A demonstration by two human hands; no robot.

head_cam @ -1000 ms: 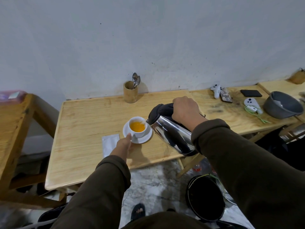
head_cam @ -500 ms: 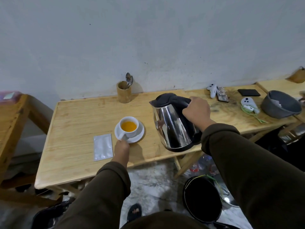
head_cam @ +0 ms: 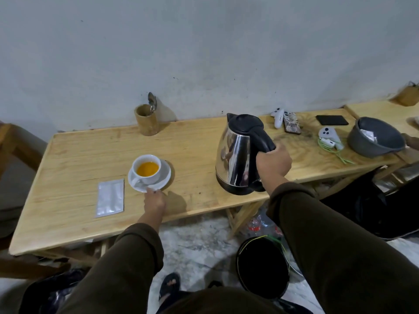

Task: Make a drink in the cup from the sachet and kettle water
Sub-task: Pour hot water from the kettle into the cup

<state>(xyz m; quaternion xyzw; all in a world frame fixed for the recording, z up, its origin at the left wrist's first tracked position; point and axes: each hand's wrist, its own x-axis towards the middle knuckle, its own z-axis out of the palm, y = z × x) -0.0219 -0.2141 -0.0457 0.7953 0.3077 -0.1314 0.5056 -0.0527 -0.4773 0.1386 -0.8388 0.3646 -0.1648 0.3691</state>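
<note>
A white cup [head_cam: 147, 169] holding orange liquid sits on a white saucer [head_cam: 163, 177] on the wooden table [head_cam: 74, 159]. My left hand [head_cam: 155, 201] pinches the saucer's near rim. A silvery sachet [head_cam: 110, 198] lies flat just left of the saucer. The steel kettle [head_cam: 238, 159] with a black lid and handle stands upright on the table to the right of the cup. My right hand [head_cam: 273, 164] is wrapped around the lower part of its handle.
A bamboo holder [head_cam: 146, 120] with a spoon [head_cam: 152, 103] stands by the wall. Controllers [head_cam: 327, 135], a phone [head_cam: 292, 125], a black wallet [head_cam: 332, 120] and a grey bowl [head_cam: 375, 137] lie at the right. A black bin [head_cam: 263, 267] sits on the floor below.
The kettle went from tilted over the cup to upright, moved right and now rests on the table. My left hand stayed at the saucer.
</note>
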